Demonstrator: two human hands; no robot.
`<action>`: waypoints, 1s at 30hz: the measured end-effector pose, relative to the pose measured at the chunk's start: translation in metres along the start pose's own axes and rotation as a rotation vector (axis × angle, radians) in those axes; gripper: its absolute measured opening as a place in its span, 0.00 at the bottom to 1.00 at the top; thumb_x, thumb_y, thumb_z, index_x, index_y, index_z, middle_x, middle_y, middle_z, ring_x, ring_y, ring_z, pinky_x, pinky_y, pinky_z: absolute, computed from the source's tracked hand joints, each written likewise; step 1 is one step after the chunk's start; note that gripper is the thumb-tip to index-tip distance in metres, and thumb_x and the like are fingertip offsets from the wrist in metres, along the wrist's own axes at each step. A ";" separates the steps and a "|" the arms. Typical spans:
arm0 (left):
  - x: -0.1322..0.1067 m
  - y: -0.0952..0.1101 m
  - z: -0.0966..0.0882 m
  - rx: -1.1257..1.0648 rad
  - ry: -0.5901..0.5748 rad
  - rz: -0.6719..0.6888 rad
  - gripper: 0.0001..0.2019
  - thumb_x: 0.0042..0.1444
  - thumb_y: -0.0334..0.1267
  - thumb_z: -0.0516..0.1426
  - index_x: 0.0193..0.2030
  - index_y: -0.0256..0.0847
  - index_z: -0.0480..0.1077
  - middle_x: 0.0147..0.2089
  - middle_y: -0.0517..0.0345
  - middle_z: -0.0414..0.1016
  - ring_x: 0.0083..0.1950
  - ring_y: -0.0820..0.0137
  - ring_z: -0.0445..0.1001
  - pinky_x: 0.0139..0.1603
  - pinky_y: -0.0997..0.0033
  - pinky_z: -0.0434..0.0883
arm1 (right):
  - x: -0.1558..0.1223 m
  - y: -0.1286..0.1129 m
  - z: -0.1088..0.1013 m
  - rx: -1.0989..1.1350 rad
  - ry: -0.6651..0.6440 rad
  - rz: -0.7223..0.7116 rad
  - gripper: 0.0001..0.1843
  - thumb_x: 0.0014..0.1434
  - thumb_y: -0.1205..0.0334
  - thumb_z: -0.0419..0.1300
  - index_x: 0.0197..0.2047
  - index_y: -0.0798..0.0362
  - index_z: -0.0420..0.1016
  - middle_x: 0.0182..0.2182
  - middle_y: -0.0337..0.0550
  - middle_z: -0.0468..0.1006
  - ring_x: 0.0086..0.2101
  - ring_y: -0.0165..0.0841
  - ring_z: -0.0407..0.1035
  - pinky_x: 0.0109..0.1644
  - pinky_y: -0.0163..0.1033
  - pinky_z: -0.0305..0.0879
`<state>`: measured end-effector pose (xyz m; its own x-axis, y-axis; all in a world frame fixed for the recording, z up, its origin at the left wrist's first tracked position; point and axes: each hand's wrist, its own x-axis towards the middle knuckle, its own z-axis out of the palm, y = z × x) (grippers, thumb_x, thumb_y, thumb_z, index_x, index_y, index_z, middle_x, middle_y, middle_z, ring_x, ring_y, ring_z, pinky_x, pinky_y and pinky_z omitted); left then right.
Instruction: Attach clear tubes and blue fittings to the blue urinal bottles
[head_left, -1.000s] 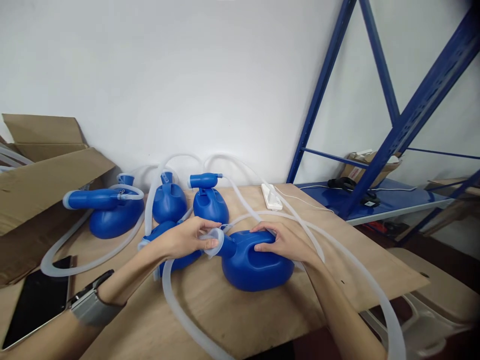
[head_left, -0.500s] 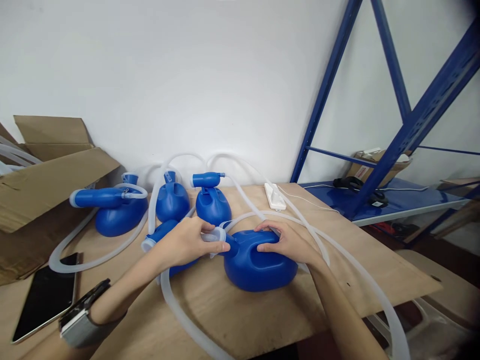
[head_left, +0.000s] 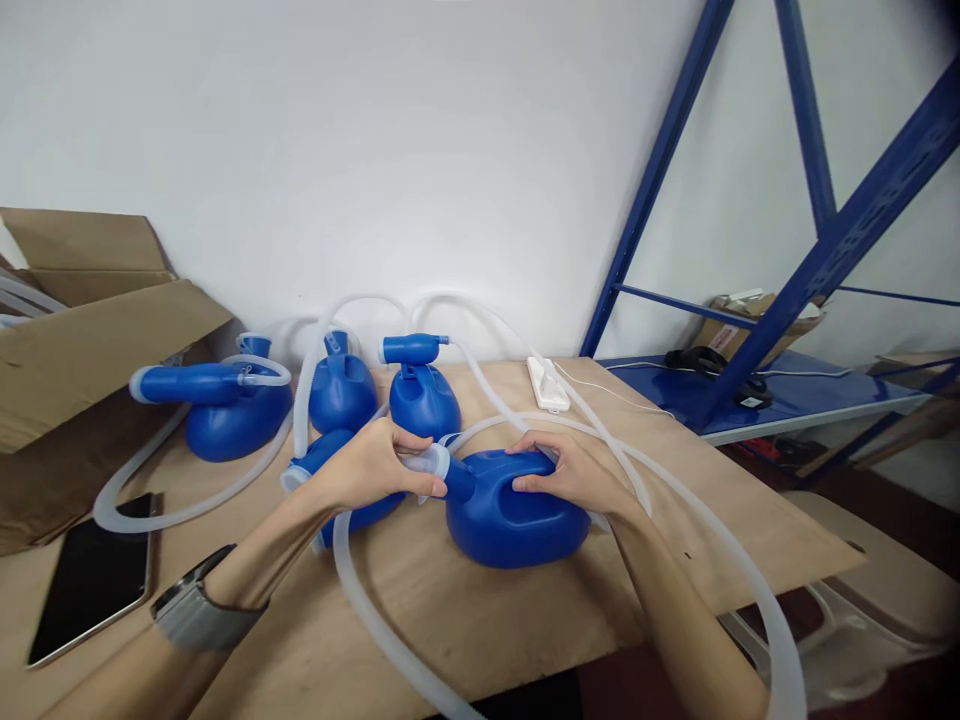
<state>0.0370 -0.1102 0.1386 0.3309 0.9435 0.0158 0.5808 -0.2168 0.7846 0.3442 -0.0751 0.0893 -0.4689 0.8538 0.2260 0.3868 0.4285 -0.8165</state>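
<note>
A blue plastic urinal bottle (head_left: 517,525) lies on its side on the table, its neck pointing left. My right hand (head_left: 574,475) is closed around its handle. At the bottle's mouth, my left hand (head_left: 379,465) pinches a translucent white cap (head_left: 429,461) between thumb and fingers. The cap is at the neck; whether it is seated on it I cannot tell. Under and beyond my left forearm lies another blue bottle (head_left: 326,452), partly covered. A translucent hose (head_left: 390,640) curves down toward the table's front edge.
Several more blue bottles, one of them upright (head_left: 425,400), stand along the wall with looping hoses. An open cardboard box (head_left: 90,340) and a tablet (head_left: 94,575) are at left. A white power strip (head_left: 548,384) lies behind; a blue metal shelf (head_left: 795,400) stands right.
My left fingers and the cap have shifted slightly to the left at the bottle's neck. My right hand keeps its hold on the handle. The whole view has moved a little.
</note>
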 end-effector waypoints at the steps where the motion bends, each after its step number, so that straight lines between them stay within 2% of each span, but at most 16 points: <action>1: -0.001 -0.001 0.002 -0.011 0.008 0.001 0.22 0.42 0.52 0.71 0.39 0.38 0.85 0.33 0.58 0.83 0.40 0.58 0.80 0.43 0.65 0.75 | 0.001 0.001 0.000 0.003 0.002 0.006 0.24 0.49 0.45 0.75 0.45 0.49 0.82 0.43 0.45 0.84 0.47 0.46 0.78 0.57 0.51 0.73; 5: -0.005 -0.005 0.008 0.006 0.066 0.025 0.29 0.42 0.53 0.71 0.50 0.40 0.83 0.36 0.60 0.83 0.40 0.59 0.79 0.41 0.66 0.74 | 0.002 -0.001 -0.001 -0.013 0.003 0.007 0.23 0.50 0.46 0.75 0.45 0.50 0.82 0.43 0.45 0.84 0.47 0.45 0.78 0.58 0.50 0.73; 8: -0.007 -0.006 0.008 0.093 0.082 0.109 0.27 0.47 0.54 0.69 0.51 0.40 0.82 0.36 0.61 0.83 0.40 0.59 0.79 0.40 0.68 0.72 | 0.000 -0.004 -0.001 -0.044 0.004 0.006 0.22 0.50 0.47 0.75 0.45 0.50 0.82 0.43 0.45 0.84 0.48 0.45 0.78 0.58 0.50 0.72; 11: -0.008 -0.004 0.004 0.213 0.035 0.235 0.26 0.52 0.54 0.67 0.53 0.41 0.81 0.39 0.59 0.84 0.44 0.58 0.81 0.43 0.68 0.73 | -0.003 -0.006 0.000 -0.060 0.017 0.008 0.22 0.50 0.46 0.75 0.45 0.49 0.82 0.43 0.45 0.84 0.48 0.46 0.77 0.59 0.51 0.72; 15: -0.006 -0.002 -0.005 0.366 -0.061 0.405 0.29 0.55 0.47 0.69 0.62 0.41 0.75 0.53 0.53 0.84 0.54 0.55 0.82 0.54 0.65 0.73 | -0.004 -0.007 0.001 -0.055 0.048 0.002 0.23 0.49 0.46 0.75 0.44 0.50 0.81 0.43 0.45 0.84 0.48 0.46 0.77 0.60 0.52 0.71; 20: -0.010 -0.011 0.000 0.520 -0.012 0.586 0.28 0.62 0.41 0.65 0.67 0.42 0.70 0.66 0.48 0.76 0.63 0.57 0.78 0.63 0.62 0.72 | -0.002 -0.010 -0.002 -0.045 -0.008 0.004 0.22 0.49 0.47 0.75 0.44 0.50 0.81 0.43 0.46 0.84 0.48 0.46 0.77 0.60 0.52 0.70; 23: -0.016 -0.020 0.018 0.683 0.118 0.640 0.26 0.66 0.37 0.60 0.70 0.41 0.65 0.69 0.46 0.73 0.69 0.56 0.72 0.69 0.56 0.68 | 0.000 -0.009 0.001 0.000 0.016 0.010 0.24 0.48 0.47 0.76 0.44 0.50 0.80 0.44 0.46 0.83 0.49 0.46 0.77 0.60 0.51 0.70; 26: -0.021 -0.026 0.045 0.837 0.388 0.551 0.25 0.65 0.30 0.57 0.69 0.37 0.65 0.68 0.41 0.73 0.70 0.50 0.69 0.70 0.44 0.66 | -0.003 -0.013 0.011 0.031 0.073 0.022 0.23 0.49 0.47 0.75 0.43 0.51 0.80 0.44 0.46 0.83 0.49 0.46 0.77 0.60 0.52 0.70; 28: -0.021 -0.029 0.059 0.848 0.567 0.475 0.23 0.65 0.34 0.59 0.66 0.33 0.68 0.64 0.35 0.75 0.66 0.45 0.71 0.65 0.42 0.69 | -0.009 -0.022 0.017 0.026 0.064 0.025 0.22 0.51 0.46 0.74 0.45 0.50 0.80 0.44 0.46 0.83 0.49 0.46 0.77 0.60 0.52 0.71; 30: -0.020 -0.030 0.066 0.790 0.685 0.445 0.20 0.66 0.41 0.60 0.61 0.34 0.72 0.57 0.36 0.78 0.61 0.45 0.74 0.60 0.42 0.72 | -0.017 -0.032 0.021 0.015 -0.015 0.018 0.25 0.53 0.46 0.73 0.51 0.48 0.80 0.47 0.46 0.82 0.50 0.46 0.77 0.60 0.52 0.72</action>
<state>0.0623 -0.1391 0.0734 0.2896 0.6287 0.7217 0.9000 -0.4354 0.0182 0.3229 -0.1095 0.1001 -0.4737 0.8568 0.2037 0.3830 0.4087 -0.8284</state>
